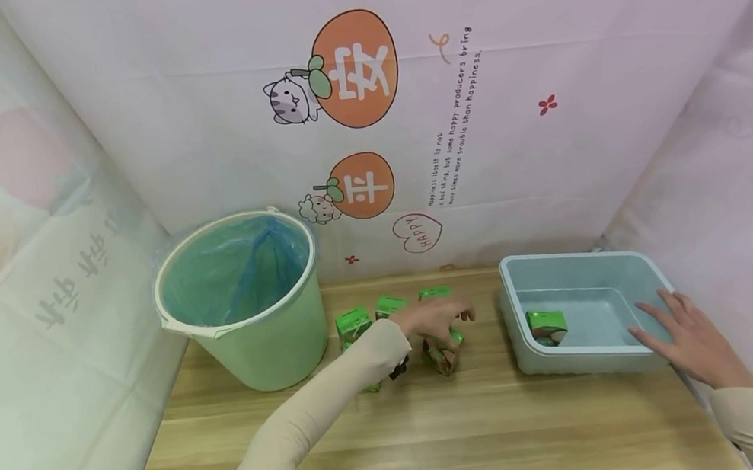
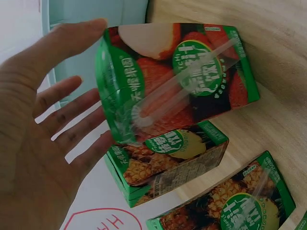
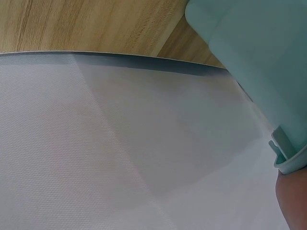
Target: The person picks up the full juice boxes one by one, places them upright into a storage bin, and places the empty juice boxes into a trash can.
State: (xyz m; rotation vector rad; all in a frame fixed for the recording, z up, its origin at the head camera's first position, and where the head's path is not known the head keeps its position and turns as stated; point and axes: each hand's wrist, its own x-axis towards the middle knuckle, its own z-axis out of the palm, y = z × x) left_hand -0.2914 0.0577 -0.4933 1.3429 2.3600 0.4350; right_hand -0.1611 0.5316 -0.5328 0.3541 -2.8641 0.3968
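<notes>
Your left hand [image 2: 38,158] is unclenched, thumb at a top corner of the lychee juice carton [image 2: 163,74] near pineapple juice cartons [image 2: 230,201] at the table [image 1: 438,428]; firm contact you cannot tell. Best to pinch its flat sides, sparing the wrapped straw [image 2: 165,103] and the neighbouring cartons. Your right hand [image 1: 690,336] rests straight-fingered at the plastic basin's [image 1: 588,350] rim; light pressure should suffice there.
</notes>
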